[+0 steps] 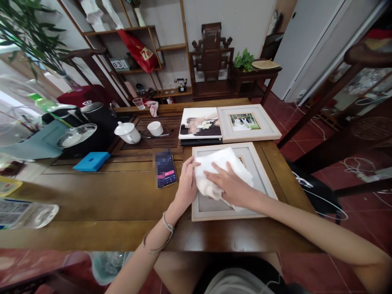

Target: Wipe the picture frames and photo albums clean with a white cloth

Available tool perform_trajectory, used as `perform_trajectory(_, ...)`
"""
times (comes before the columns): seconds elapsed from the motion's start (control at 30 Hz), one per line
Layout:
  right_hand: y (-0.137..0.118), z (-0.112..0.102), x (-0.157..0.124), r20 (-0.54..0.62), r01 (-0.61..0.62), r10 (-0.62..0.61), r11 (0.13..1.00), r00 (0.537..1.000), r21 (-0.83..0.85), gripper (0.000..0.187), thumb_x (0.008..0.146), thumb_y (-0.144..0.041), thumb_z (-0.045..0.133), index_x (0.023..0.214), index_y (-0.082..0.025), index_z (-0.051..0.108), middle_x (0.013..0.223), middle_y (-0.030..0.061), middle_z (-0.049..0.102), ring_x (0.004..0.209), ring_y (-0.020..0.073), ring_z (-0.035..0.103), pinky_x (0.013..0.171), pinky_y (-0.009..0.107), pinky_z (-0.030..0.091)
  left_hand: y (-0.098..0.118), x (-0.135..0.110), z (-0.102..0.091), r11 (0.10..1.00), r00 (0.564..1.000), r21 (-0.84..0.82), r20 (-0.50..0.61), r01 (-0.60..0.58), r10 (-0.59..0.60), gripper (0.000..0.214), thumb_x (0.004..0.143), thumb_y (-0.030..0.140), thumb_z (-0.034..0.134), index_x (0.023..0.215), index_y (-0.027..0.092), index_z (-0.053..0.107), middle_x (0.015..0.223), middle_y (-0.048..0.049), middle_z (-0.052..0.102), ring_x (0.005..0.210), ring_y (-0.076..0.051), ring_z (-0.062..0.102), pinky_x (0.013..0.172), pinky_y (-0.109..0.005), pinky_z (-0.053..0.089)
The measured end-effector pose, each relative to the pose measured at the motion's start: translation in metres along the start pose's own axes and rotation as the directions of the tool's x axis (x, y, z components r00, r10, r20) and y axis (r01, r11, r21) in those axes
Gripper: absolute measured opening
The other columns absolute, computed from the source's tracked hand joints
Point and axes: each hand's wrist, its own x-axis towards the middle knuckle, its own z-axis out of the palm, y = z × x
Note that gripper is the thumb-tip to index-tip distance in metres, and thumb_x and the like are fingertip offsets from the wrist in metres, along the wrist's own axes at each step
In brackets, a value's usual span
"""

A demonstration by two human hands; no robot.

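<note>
A light wooden picture frame (266,185) lies flat on the table in front of me, with a grey mat and a small picture mostly covered. Across its middle spreads a crumpled white cloth (225,157), possibly paper towel. My right hand (228,184) presses down on this cloth, fingers spread and lying flat. At the frame's left edge, my left hand (187,179) grips the border with bent fingers, its fingertips touching the cloth's edge. Just beyond are a similar frame (269,124) with a photo and a white-bordered photo panel (200,111) on something dark.
A phone (165,169) lies left of my left hand. Farther left are a blue box (92,161), a white lidded cup (128,132), a small white cup (155,128) and a dark pot (81,141). A clear plastic tray (39,215) sits near the left edge.
</note>
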Motion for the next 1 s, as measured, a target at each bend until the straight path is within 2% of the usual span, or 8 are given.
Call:
perform_trajectory(0.17, -0.009, -0.018, -0.073, 0.194, 0.137, -0.186, 0.961, 0.963, 0.238, 0.093, 0.055, 0.007, 0.04, 0.143, -0.022, 0.047, 0.144, 0.0048, 0.053, 0.146, 0.0242, 0.026, 0.118, 0.057, 0.019, -0.007, 0.003, 0.001, 0.928, 0.95, -0.216, -0.006, 0.305, -0.313, 0.032, 0.089, 0.021, 0.059, 0.12, 0.016, 0.051, 0.139, -0.0203, 0.049, 0.131, -0.031, 0.05, 0.082, -0.038, 0.059)
perform_trajectory(0.3, 0.011, -0.022, -0.148, 0.176, -0.105, 0.064, 0.967, 0.982, 0.234, 0.094, 0.059, 0.006, 0.042, 0.142, -0.037, 0.049, 0.15, -0.0034, 0.044, 0.142, 0.0274, 0.032, 0.117, 0.049, 0.031, -0.01, 0.01, 0.0, 0.71, 0.817, -0.453, 0.077, 0.539, -0.571, 0.07, 0.07, 0.022, 0.083, 0.13, 0.012, 0.047, 0.126, -0.0201, 0.062, 0.115, -0.027, 0.064, 0.093, -0.041, 0.056)
perform_trajectory(0.37, 0.025, -0.014, -0.177, 0.113, -0.222, 0.202, 0.953, 0.973, 0.208, 0.093, 0.062, 0.004, 0.044, 0.141, -0.045, 0.048, 0.15, -0.0083, 0.043, 0.142, 0.0293, 0.032, 0.116, 0.049, 0.034, -0.008, 0.014, -0.003, 0.622, 0.765, -0.507, 0.126, 0.597, -0.632, 0.074, 0.062, 0.023, 0.089, 0.126, 0.01, 0.053, 0.117, -0.0178, 0.068, 0.109, -0.027, 0.067, 0.098, -0.042, 0.054)
perform_trajectory(0.43, 0.036, -0.004, -0.195, 0.022, -0.288, 0.289, 0.937, 0.957, 0.196, 0.093, 0.063, 0.003, 0.045, 0.141, -0.047, 0.046, 0.15, -0.0091, 0.043, 0.141, 0.0306, 0.033, 0.116, 0.051, 0.033, -0.005, 0.016, -0.006, 0.583, 0.755, -0.532, 0.182, 0.614, -0.63, 0.066, 0.06, 0.027, 0.09, 0.116, 0.01, 0.059, 0.113, -0.0158, 0.071, 0.107, -0.027, 0.068, 0.1, -0.042, 0.053)
perform_trajectory(0.53, 0.041, 0.007, -0.203, -0.062, -0.298, 0.316, 0.933, 0.947, 0.201, 0.094, 0.061, 0.004, 0.043, 0.144, -0.043, 0.045, 0.152, -0.0058, 0.041, 0.143, 0.0296, 0.031, 0.117, 0.053, 0.031, 0.003, 0.011, -0.008, 0.547, 0.757, -0.566, 0.238, 0.617, -0.609, 0.053, 0.068, 0.035, 0.083, 0.11, 0.016, 0.058, 0.113, -0.0118, 0.07, 0.104, -0.025, 0.069, 0.093, -0.039, 0.056)
perform_trajectory(0.7, 0.029, 0.008, -0.199, -0.101, -0.16, 0.192, 0.952, 0.976, 0.261, 0.089, 0.065, 0.005, 0.039, 0.144, -0.036, 0.046, 0.15, -0.0022, 0.046, 0.144, 0.0242, 0.031, 0.119, 0.057, 0.023, 0.023, -0.001, -0.018, 0.467, 0.704, -0.598, 0.247, 0.651, -0.666, 0.05, 0.076, 0.038, 0.072, 0.117, 0.022, 0.049, 0.096, -0.0046, 0.072, 0.084, -0.022, 0.072, 0.073, -0.034, 0.06)
perform_trajectory(0.8, 0.023, 0.013, -0.197, -0.095, -0.12, 0.151, 0.955, 0.984, 0.273, 0.086, 0.066, 0.005, 0.038, 0.142, -0.034, 0.048, 0.149, -0.0009, 0.048, 0.144, 0.0217, 0.03, 0.119, 0.055, 0.022, 0.038, -0.001, -0.042, 0.475, 0.681, -0.64, 0.105, 0.604, -0.725, 0.055, 0.069, 0.035, 0.077, 0.116, 0.022, 0.053, 0.086, -0.001, 0.071, 0.069, -0.019, 0.071, 0.064, -0.03, 0.059)
perform_trajectory(1.0, 0.019, 0.038, -0.18, -0.075, -0.158, 0.176, 0.967, 0.982, 0.2, 0.09, 0.06, 0.007, 0.041, 0.143, -0.027, 0.047, 0.153, 0.0037, 0.042, 0.148, 0.0237, 0.017, 0.12, 0.059, 0.01, 0.058, 0.021, -0.113, 0.658, 0.703, -0.615, -0.224, 0.436, -0.675, 0.041, 0.064, 0.027, 0.079, 0.1, 0.021, 0.06, 0.072, 0.0067, 0.07, 0.053, -0.012, 0.064, 0.053, -0.022, 0.057)
